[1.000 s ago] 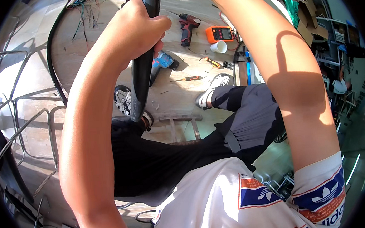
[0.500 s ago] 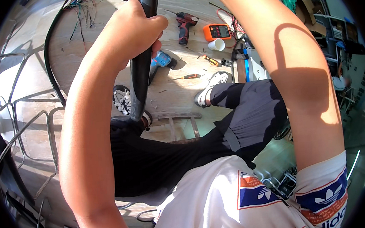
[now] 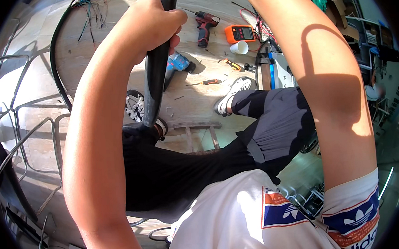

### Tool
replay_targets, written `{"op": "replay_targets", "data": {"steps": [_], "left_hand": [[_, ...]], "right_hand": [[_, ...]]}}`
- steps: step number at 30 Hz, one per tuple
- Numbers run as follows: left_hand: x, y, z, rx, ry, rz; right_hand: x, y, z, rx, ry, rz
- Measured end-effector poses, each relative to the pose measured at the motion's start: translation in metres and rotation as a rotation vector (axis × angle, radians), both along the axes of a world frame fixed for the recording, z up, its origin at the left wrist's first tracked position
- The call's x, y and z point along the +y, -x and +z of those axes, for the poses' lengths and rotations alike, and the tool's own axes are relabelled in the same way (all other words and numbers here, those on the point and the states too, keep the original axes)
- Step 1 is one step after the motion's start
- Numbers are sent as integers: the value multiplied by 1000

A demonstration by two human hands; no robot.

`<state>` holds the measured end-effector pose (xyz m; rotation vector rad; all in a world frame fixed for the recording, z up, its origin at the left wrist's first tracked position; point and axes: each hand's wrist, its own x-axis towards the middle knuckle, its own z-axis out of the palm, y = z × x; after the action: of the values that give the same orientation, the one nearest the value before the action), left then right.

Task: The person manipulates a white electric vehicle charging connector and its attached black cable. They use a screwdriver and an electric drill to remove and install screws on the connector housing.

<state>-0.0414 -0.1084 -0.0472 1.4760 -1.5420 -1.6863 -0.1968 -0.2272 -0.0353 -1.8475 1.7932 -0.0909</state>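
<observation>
My left hand (image 3: pixel 154 24) is closed round a thick, dark, glossy tube (image 3: pixel 155 84) near the top of the view. The tube slants down and narrows to a rounded lower end by my left thigh; its upper part runs out past the top edge. What it belongs to is not shown. My right forearm (image 3: pixel 313 49) stretches up and forward, and the right hand lies outside the picture. Beyond the tube, a blue power tool (image 3: pixel 179 63) rests on the floor, partly hidden by the tube.
A red and black cordless drill (image 3: pixel 206 27), an orange multimeter (image 3: pixel 240 33), a white cup (image 3: pixel 239 48) and screwdrivers (image 3: pixel 210 82) lie on the floor. Loose thin wires (image 3: pixel 91 8) and a black cable (image 3: pixel 55 65) are at the far left. Metal chair frames (image 3: pixel 36 107) stand left.
The left hand and the tube have shifted slightly to the right and up in the view. The grip stays the same, and the right arm has barely moved.
</observation>
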Motion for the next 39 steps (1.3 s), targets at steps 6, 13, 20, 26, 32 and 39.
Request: {"op": "replay_targets", "data": {"steps": [6,13,20,26,32,39], "left_hand": [[-4,4,-5,15,-34,-8],[-15,-4,-15,-35,-26,74],[-24,-5,-14,-33,-64,159],[-12,12,-10,-52,-100,263],[-13,14,-29,-89,-102,264],[-5,38,-31,-84,-142,168]], "right_hand": [[9,6,3,-28,23,-29],[68,79,-1,22,96,24],[166,143,-200,66,-490,-124],[269,143,-355,92,-817,-175],[327,160,-410,128,-583,-90],[165,182,-327,-693,-622,-816]]}}
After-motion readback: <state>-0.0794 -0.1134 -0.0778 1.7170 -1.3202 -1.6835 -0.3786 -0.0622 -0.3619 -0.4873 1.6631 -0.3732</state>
